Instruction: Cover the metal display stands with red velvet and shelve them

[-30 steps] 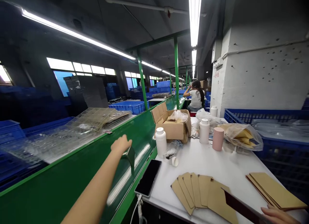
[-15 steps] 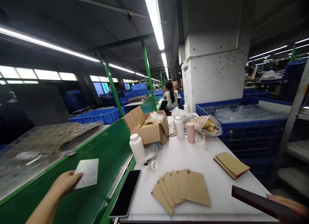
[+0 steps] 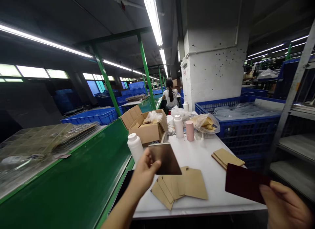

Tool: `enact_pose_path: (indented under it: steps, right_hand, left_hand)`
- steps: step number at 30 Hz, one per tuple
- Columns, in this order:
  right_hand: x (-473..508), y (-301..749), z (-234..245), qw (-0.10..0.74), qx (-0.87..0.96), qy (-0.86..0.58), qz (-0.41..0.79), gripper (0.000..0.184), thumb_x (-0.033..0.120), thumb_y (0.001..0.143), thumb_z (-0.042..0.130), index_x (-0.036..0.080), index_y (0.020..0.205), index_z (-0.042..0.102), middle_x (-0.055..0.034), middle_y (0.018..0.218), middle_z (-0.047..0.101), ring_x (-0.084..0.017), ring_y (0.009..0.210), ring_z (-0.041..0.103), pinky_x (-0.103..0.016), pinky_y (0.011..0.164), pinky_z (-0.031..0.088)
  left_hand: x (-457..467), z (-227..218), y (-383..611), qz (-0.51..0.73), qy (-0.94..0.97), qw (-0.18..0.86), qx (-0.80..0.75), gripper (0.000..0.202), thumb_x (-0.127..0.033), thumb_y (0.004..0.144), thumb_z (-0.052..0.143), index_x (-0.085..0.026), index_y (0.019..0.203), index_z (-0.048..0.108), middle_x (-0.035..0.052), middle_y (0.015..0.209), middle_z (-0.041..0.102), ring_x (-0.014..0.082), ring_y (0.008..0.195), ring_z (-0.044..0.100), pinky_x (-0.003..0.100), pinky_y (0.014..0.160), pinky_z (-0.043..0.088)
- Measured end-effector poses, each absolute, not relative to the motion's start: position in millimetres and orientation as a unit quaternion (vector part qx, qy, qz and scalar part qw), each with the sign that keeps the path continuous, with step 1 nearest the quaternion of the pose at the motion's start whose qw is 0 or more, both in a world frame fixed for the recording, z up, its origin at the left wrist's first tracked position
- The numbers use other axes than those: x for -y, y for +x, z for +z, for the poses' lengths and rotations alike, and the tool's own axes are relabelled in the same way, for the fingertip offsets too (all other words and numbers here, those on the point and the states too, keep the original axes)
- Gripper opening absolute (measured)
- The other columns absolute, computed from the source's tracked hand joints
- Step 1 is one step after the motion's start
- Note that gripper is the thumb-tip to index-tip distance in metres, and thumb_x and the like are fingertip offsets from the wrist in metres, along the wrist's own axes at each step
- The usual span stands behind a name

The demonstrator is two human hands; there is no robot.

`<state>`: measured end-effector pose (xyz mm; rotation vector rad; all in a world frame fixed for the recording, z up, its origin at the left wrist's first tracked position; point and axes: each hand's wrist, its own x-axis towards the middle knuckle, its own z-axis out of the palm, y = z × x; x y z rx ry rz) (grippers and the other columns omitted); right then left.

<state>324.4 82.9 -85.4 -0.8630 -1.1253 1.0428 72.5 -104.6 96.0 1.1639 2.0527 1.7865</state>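
My left hand [image 3: 145,166] pinches a thin mirror-like plate [image 3: 167,160], rectangular with a brownish reflecting face, above the table's left part. Below and behind it, several brown paper envelopes [image 3: 195,186] lie fanned out, partly covered by the plate. In my right hand [image 3: 285,199], thumb in front, is a flat dark maroon rectangular piece [image 3: 246,183], held up over the table's right edge. A short stack of brown envelopes [image 3: 227,158] lies just behind that piece. My left forearm partly hides a black phone [image 3: 123,188].
White bottles [image 3: 178,127] and a pink cylinder [image 3: 189,130] stand at the back of the white table [image 3: 177,207]. An open cardboard box [image 3: 145,132] sits at its left, beside the green conveyor [image 3: 81,183]. Blue crates [image 3: 236,130] stand right. Another person [image 3: 169,97] sits farther off.
My left hand has brought the plate rightward from over the conveyor to above the envelopes. In my right hand the maroon piece has turned from nearly edge-on to face me.
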Motion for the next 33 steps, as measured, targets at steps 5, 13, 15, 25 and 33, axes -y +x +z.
enact_pose_path:
  steps: [5,13,15,25,33]
  right_hand:
    - [-106,267,-5,0.545,0.561,-0.258,0.567,0.032,0.046,0.072,0.071,0.019,0.089,0.065,-0.0068,0.089,0.068,-0.022,0.078,0.063,-0.029,0.068,0.051]
    - [-166,140,30,0.418,0.551,-0.158,0.704,0.034,0.047,0.066,0.075,0.018,0.076,0.059,-0.0024,0.066,0.064,-0.015,0.057,0.054,-0.024,0.052,0.042]
    - [-168,122,16,0.398,0.529,-0.157,0.733,0.034,0.046,0.065,0.076,0.018,0.073,0.059,-0.0021,0.069,0.065,-0.014,0.061,0.055,-0.023,0.055,0.042]
    - [-142,113,-35,0.329,0.484,-0.167,0.794,0.029,0.044,0.074,0.070,0.018,0.083,0.062,-0.0045,0.083,0.069,-0.021,0.077,0.062,-0.029,0.068,0.048]
    - [-118,118,-29,0.296,0.555,-0.134,0.765,0.028,0.044,0.083,0.060,0.018,0.094,0.061,-0.0068,0.091,0.069,-0.023,0.084,0.064,-0.032,0.074,0.050]
  left_hand:
    - [5,34,39,0.611,0.389,0.130,-0.677,0.022,-0.012,0.061,0.056,-0.019,0.081,0.050,-0.0005,0.076,0.061,0.0161,0.075,0.058,0.025,0.068,0.044]
    - [-35,-32,-28,0.590,0.375,0.172,-0.694,0.023,-0.007,0.060,0.054,-0.020,0.079,0.049,-0.0015,0.076,0.061,0.0137,0.067,0.056,0.022,0.060,0.042]
    - [-32,-42,-34,0.579,0.378,0.187,-0.698,0.021,-0.009,0.060,0.055,-0.020,0.077,0.050,-0.0028,0.071,0.059,0.0118,0.059,0.053,0.021,0.055,0.040]
    - [3,3,-26,0.554,0.368,0.038,-0.746,0.020,-0.036,0.080,0.055,-0.018,0.088,0.058,0.0063,0.090,0.063,0.0200,0.085,0.058,0.032,0.080,0.046]
    - [0,0,-14,0.578,0.379,0.089,-0.717,0.021,-0.036,0.077,0.060,-0.017,0.070,0.056,0.0005,0.067,0.056,0.0134,0.062,0.048,0.025,0.060,0.039]
